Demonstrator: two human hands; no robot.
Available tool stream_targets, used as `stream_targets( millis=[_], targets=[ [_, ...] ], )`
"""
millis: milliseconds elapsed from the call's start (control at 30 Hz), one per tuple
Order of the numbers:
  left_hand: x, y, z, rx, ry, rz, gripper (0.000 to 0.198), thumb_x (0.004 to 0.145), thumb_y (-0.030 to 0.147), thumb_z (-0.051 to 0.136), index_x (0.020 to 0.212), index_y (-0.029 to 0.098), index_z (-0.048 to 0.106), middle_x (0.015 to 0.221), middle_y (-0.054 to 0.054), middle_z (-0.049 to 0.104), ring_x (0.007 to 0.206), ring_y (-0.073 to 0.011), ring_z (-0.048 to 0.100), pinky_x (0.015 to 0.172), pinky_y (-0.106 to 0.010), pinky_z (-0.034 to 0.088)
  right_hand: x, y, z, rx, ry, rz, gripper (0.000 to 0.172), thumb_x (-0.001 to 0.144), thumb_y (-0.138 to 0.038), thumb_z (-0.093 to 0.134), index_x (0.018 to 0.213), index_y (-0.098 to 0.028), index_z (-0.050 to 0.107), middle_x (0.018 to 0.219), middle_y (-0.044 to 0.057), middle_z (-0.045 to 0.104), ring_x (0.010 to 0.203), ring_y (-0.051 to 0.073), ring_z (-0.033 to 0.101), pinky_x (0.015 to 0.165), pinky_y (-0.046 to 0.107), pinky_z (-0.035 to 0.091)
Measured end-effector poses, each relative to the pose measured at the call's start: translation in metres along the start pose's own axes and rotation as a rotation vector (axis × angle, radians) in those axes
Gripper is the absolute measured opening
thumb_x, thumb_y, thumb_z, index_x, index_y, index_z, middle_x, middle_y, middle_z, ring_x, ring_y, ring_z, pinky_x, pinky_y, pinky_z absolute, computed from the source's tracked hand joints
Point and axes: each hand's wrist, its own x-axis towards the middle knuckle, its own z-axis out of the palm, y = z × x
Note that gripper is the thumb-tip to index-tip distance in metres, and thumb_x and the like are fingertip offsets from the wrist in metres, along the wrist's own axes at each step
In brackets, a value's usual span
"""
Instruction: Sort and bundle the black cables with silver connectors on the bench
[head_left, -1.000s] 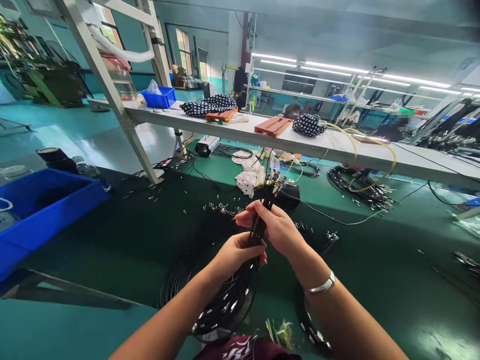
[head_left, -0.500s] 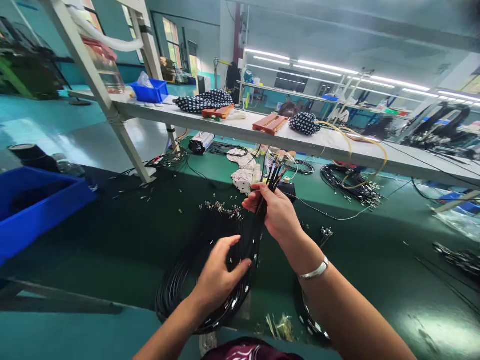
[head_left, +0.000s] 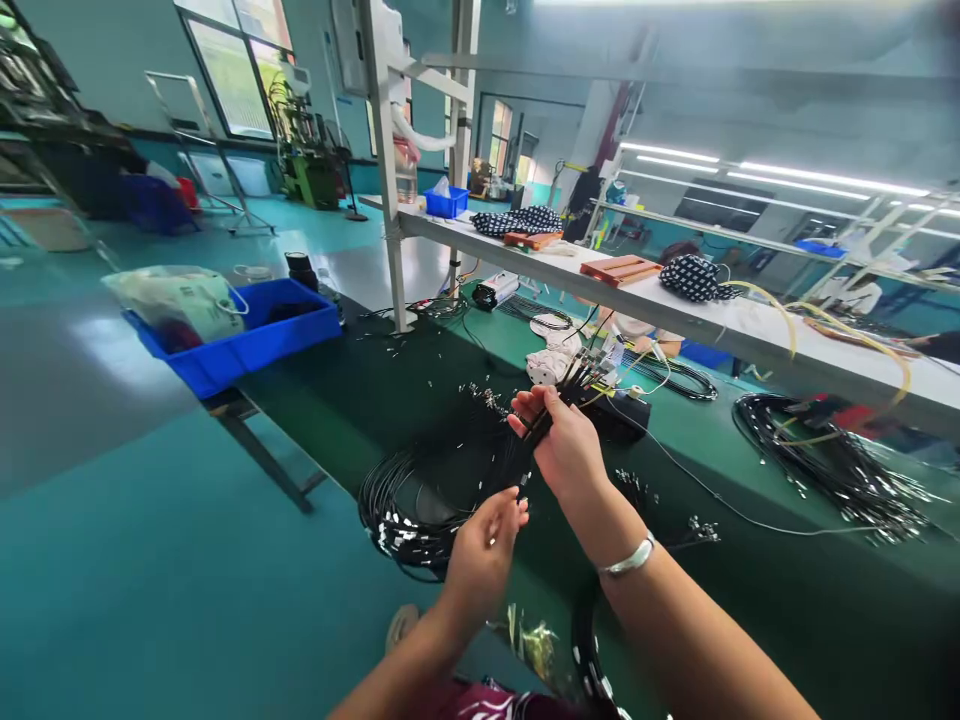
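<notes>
My right hand [head_left: 564, 442] is closed around a bundle of thin black wires [head_left: 559, 395] near their connector ends, which fan out up and to the right. The wires trail down to a large black coil [head_left: 420, 495] lying on the green table [head_left: 750, 560]. My left hand [head_left: 484, 555] hovers just below the right one, fingers pinched on a single strand with a small metal tip. A silver bracelet [head_left: 628, 558] circles my right wrist.
A blue bin [head_left: 247, 335] with a plastic bag stands at the table's left end. A white shelf [head_left: 675, 310] above holds patterned cloths and orange trays. More black wire coils [head_left: 832, 460] lie at right; a small black box [head_left: 622, 412] sits behind my hand.
My head has turned left, so the floor and blue bin now show more. My left hand let go of the coil and rose to a strand under my right hand.
</notes>
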Motion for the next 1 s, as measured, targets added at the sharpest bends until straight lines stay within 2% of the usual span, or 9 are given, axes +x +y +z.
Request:
stream_targets(
  millis=[167,267,367,433,533,733,833,900,1000],
  targets=[
    [-0.004,0.01,0.03,-0.226,0.071,-0.01,0.038,0.074,0.045,0.059,0.096,0.015,0.063,0.079,-0.005,0.065,0.075,-0.0158,0.059,0.075,-0.028,0.044,-0.018,-0.002,-0.013,-0.038,-0.027,-0.066,0.016,0.079,-0.032,0.056,0.08,-0.015,0.056,0.079,0.005,0.061,0.078,0.017,0.06,0.072,0.032,0.049],
    [-0.005,0.008,0.041,-0.233,0.081,0.012,0.036,0.072,0.043,0.062,0.095,0.016,0.063,0.057,0.002,0.056,0.056,-0.0108,0.051,0.063,-0.025,0.041,-0.025,-0.004,-0.022,-0.077,-0.035,-0.061,0.018,0.079,-0.032,0.057,0.079,-0.014,0.055,0.073,0.006,0.061,0.072,0.018,0.06,0.071,0.033,0.05],
    [-0.006,-0.005,0.041,-0.163,0.027,-0.002,0.032,0.071,0.042,0.063,0.087,0.014,0.063,0.056,0.001,0.056,0.054,-0.0112,0.051,0.06,-0.025,0.041,-0.029,-0.004,-0.033,-0.117,-0.023,-0.074,0.021,0.077,-0.034,0.06,0.079,-0.014,0.054,0.067,0.004,0.06,0.066,0.017,0.059,0.069,0.034,0.051],
    [-0.009,-0.021,0.032,-0.081,0.013,-0.007,0.03,0.072,0.042,0.062,0.084,0.014,0.063,0.061,-0.001,0.059,0.058,-0.0128,0.054,0.062,-0.026,0.043,-0.031,-0.004,-0.04,-0.124,-0.016,-0.096,0.024,0.075,-0.036,0.063,0.079,-0.014,0.054,0.065,0.003,0.059,0.064,0.016,0.058,0.069,0.035,0.052],
    [-0.018,-0.049,0.001,0.153,0.08,0.021,0.025,0.073,0.038,0.059,0.083,0.016,0.065,0.068,-0.003,0.063,0.065,-0.0159,0.057,0.065,-0.028,0.044,-0.031,-0.01,-0.049,-0.109,-0.011,-0.157,0.028,0.072,-0.036,0.066,0.08,-0.013,0.054,0.065,0.002,0.058,0.063,0.016,0.058,0.071,0.037,0.052],
    [-0.035,-0.075,-0.076,0.651,0.212,0.306,0.012,0.075,0.032,0.059,0.078,0.026,0.07,0.081,-0.004,0.065,0.088,-0.0228,0.055,0.088,-0.04,0.039,-0.03,-0.029,-0.056,-0.072,0.017,-0.173,0.023,0.072,-0.03,0.064,0.081,-0.011,0.055,0.068,0.004,0.058,0.068,0.017,0.058,0.076,0.041,0.051],
    [-0.039,-0.075,-0.091,0.591,0.374,0.403,0.013,0.072,0.03,0.063,0.083,0.028,0.07,0.097,-0.005,0.062,0.107,-0.0254,0.048,0.1,-0.042,0.03,-0.036,-0.034,-0.053,-0.049,0.016,-0.195,0.019,0.072,-0.027,0.064,0.08,-0.012,0.055,0.069,0.002,0.055,0.068,0.015,0.055,0.08,0.043,0.05],
    [-0.045,-0.079,-0.094,0.431,0.549,0.359,0.025,0.07,0.028,0.066,0.095,0.027,0.066,0.114,-0.006,0.056,0.117,-0.0251,0.041,0.105,-0.04,0.025,-0.041,-0.039,-0.047,-0.041,0.006,-0.236,0.016,0.074,-0.026,0.063,0.08,-0.013,0.055,0.069,0.0,0.052,0.067,0.012,0.052,0.081,0.043,0.049],
    [-0.053,-0.092,-0.1,-0.018,0.65,-0.063,0.038,0.072,0.031,0.065,0.107,0.021,0.055,0.112,-0.011,0.057,0.109,-0.0258,0.051,0.099,-0.042,0.035,-0.047,-0.054,-0.033,-0.03,-0.023,-0.274,0.009,0.08,-0.023,0.058,0.079,-0.015,0.054,0.065,-0.003,0.044,0.06,0.009,0.046,0.075,0.036,0.049]
  ],
)
